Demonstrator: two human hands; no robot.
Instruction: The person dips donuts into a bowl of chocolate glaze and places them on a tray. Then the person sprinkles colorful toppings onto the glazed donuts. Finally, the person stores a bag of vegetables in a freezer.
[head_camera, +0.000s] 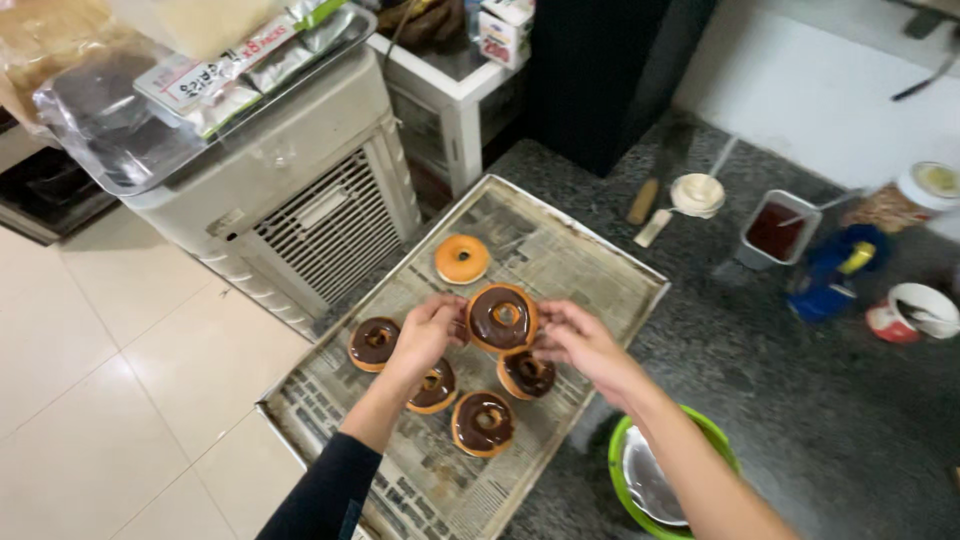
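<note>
Two bare hands hold a chocolate-glazed doughnut (502, 317) between them above a metal tray (640, 262) lined with newspaper. The left hand (428, 333) pinches the doughnut's left edge with fingers curled; the right hand (572, 338) grips its right edge in the same manner, so the doughnut is tilted, glaze toward the camera, near the middle of the tray. The left forearm, in a dark sleeve (325, 495), reaches in from the near edge; the bare right forearm comes in from the near right, crossing above a green bowl (622, 450).

Around the hands lie four more glazed doughnuts: one to the left (373, 343), one partly hidden under the left hand (436, 390), one just below the held doughnut (527, 374), and one nearest the camera (483, 423). A plain unglazed doughnut (461, 259) sits alone toward the far side of the tray. The tray rests on a dark speckled desk (820, 400). Far right on it stand a small square container of red sauce (776, 229), a white lidded cup (697, 194), a blue object (833, 272) and a red-and-white cup (915, 312). To the left stands a white air cooler (300, 190).
</note>
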